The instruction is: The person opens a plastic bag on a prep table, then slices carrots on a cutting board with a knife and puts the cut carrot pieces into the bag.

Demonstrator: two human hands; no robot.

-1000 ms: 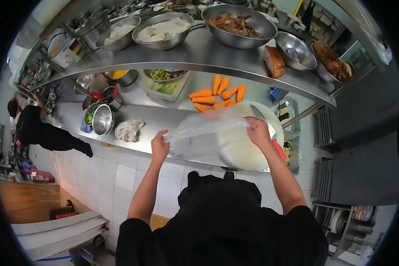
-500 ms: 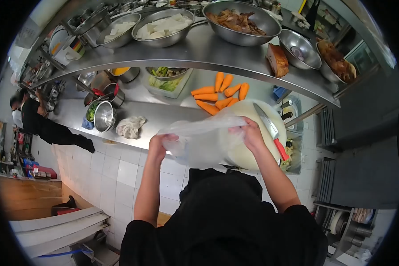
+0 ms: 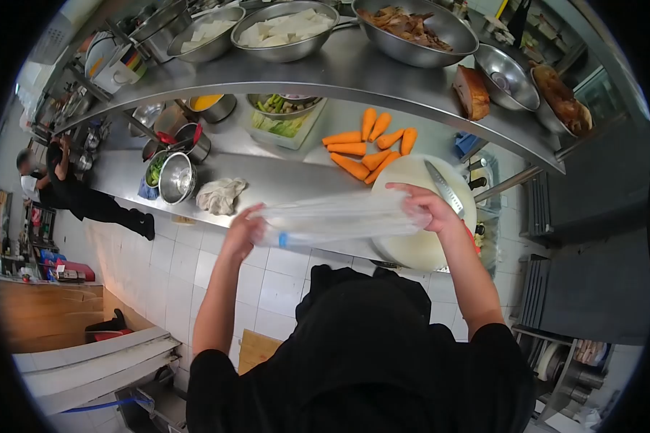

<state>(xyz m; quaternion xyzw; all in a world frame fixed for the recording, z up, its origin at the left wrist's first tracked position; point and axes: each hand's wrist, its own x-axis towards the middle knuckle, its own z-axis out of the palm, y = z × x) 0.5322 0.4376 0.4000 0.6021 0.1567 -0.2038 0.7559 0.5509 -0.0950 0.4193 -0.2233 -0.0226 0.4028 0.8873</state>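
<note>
Head view: the left grip (image 3: 245, 229) and right grip (image 3: 427, 209) each pinch an end of a clear plastic bag (image 3: 332, 220), spread sideways between them above the near edge of the surface (image 3: 289, 180), apparently to hold it taut. A knife (image 3: 441, 185) lies toward the right of the round white board (image 3: 408, 172), seemingly parked to free both grips. Carrots (image 3: 375, 160) lie beyond; metal bowls (image 3: 287, 53) occupy the shelf (image 3: 339, 79).

A translucent, wrinkled bag (image 3: 339, 220) is being held stretched sideways over the worktop (image 3: 289, 177), a blue patch (image 3: 282, 239) being shown lower left.
</note>
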